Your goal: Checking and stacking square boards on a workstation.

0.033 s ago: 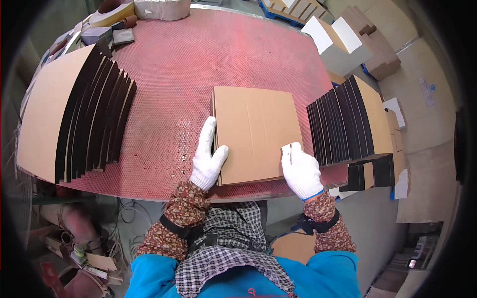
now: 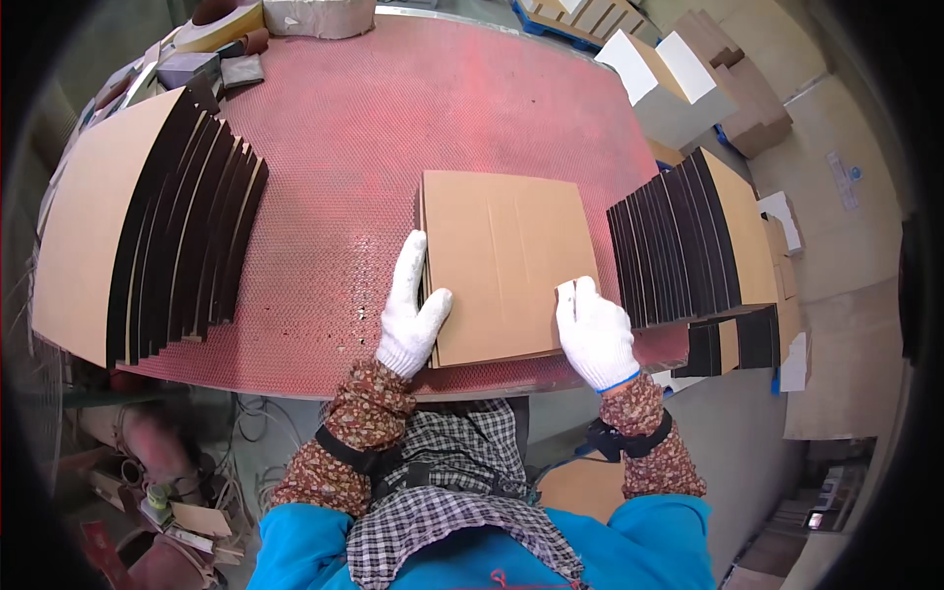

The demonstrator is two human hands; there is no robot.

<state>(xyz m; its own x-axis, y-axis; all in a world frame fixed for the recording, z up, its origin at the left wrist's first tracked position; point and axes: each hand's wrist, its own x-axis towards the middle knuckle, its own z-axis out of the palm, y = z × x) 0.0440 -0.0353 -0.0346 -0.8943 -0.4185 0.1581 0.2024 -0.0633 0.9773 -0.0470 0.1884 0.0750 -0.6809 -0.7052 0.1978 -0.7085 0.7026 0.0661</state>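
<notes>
A flat brown cardboard-coloured panel, with two faint lines along its middle, lies in front of me, with more layers showing beneath its left edge. My left hand, in a white knitted glove, rests against that left edge. Its fingers stretch along the side, and the thumb is apart, over the top face. At the panel's lower right edge, my right hand, gloved the same way, is closed in a pinch. A small pale bit shows at its fingertips; I cannot make out what it is.
The panels lie on a red textured table. A row of dark-edged panels stands at the left, another row at the right. Rolls and small blocks sit at the far left corner. White-sided boxes stand beyond the table.
The right hand has shifted very slightly up along the panel's right edge. The left hand and the panel look unmoved.
</notes>
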